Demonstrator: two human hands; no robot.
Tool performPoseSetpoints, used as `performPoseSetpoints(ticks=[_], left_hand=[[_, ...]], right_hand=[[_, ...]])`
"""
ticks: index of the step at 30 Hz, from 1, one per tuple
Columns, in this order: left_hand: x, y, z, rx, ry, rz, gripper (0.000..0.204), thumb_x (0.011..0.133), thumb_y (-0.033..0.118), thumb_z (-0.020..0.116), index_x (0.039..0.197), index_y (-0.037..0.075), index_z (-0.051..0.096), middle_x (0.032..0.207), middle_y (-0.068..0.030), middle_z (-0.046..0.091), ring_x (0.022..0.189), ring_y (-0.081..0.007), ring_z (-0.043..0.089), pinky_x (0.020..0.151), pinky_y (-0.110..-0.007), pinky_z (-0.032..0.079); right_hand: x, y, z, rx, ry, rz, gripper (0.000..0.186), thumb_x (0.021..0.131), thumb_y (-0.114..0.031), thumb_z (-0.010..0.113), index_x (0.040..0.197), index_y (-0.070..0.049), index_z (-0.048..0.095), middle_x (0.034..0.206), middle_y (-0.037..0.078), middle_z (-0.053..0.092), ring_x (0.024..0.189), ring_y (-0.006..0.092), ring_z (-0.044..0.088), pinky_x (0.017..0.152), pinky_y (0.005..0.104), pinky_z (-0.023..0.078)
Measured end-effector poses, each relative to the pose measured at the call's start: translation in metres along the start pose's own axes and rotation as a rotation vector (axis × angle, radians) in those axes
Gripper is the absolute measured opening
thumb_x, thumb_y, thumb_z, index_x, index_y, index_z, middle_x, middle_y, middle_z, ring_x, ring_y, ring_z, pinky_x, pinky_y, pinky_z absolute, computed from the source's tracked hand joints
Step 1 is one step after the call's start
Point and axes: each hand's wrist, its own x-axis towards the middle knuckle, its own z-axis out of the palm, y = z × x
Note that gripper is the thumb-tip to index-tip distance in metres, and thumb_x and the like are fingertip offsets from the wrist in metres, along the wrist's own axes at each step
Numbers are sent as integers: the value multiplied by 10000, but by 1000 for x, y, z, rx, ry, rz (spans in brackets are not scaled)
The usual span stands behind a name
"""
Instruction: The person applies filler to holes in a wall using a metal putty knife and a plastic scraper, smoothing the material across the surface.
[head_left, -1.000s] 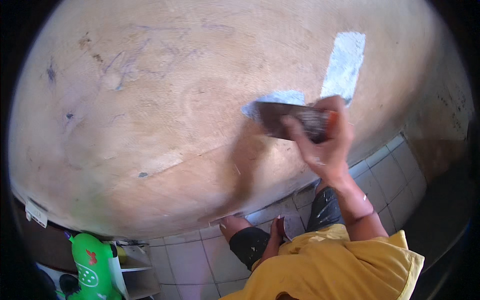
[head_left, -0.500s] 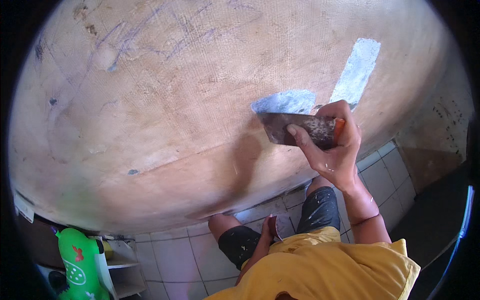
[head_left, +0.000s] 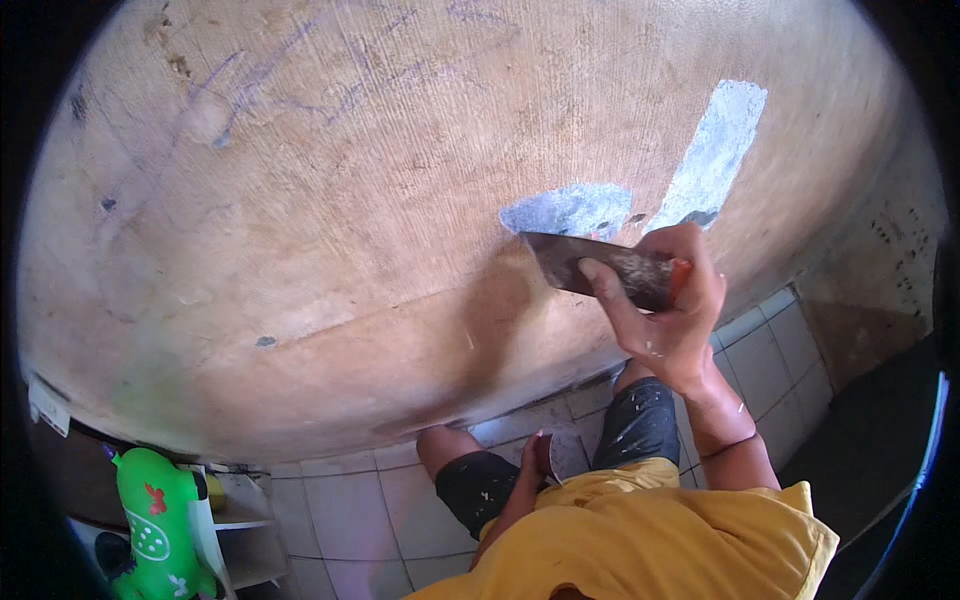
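Observation:
My right hand (head_left: 680, 310) is closed around a wide putty knife (head_left: 610, 268) with a dark, stained blade and an orange-red end. The thumb lies along the blade. Its far left corner is near the lower edge of a whitish-grey patch of filler (head_left: 567, 210) on the brown wall (head_left: 350, 200); contact is hard to judge. Another long filler strip (head_left: 712, 150) slants up the wall beyond the hand. Low by my lap, my left hand (head_left: 530, 458) grips a dark red piece beside a greyish surface (head_left: 570, 455), mostly hidden by my body, so its kind is unclear.
Pale floor tiles (head_left: 350, 515) run along the wall's foot. At lower left, a green animal-shaped toy (head_left: 155, 520) stands by a white shelf (head_left: 240, 550). A dark surface (head_left: 860, 450) lies at right. Purple scribbles and small grey spots mark the wall.
My right hand and the putty knife have dropped slightly down the wall, baring more of the patch's lower edge. My left hand stays where it was.

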Motion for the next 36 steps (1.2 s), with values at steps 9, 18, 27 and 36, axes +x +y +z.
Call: performPoseSetpoints(ticks=[9,18,27,36], left_hand=[[-33,18,49,9,66,16,308,840,432,549,868,129,590,630,-11,493,527,-167,466,499,-310,358],[-5,8,0,78,-60,-29,365,852,399,518,950,66,630,873,-84,667,795,-230,630,768,-361,496],[-41,11,29,-30,114,1,314,833,445,570,799,132,564,505,38,401,365,-112,351,345,-278,276],[11,-2,-39,-114,-58,169,289,840,401,574,778,120,603,654,-3,515,566,-142,489,532,-296,403]], right_hand=[[4,8,8,-20,49,-61,287,712,-68,767,874,-35,533,664,98,607,559,127,614,498,254,470],[6,-2,12,67,20,-77,252,735,-66,748,873,-37,539,671,102,597,566,165,636,492,265,472],[-3,-2,51,232,-346,-109,239,750,-53,726,883,-36,528,728,144,641,629,245,663,523,296,497],[-77,32,-13,155,-627,274,196,734,-102,755,848,-30,612,693,125,630,585,163,603,547,273,474]])
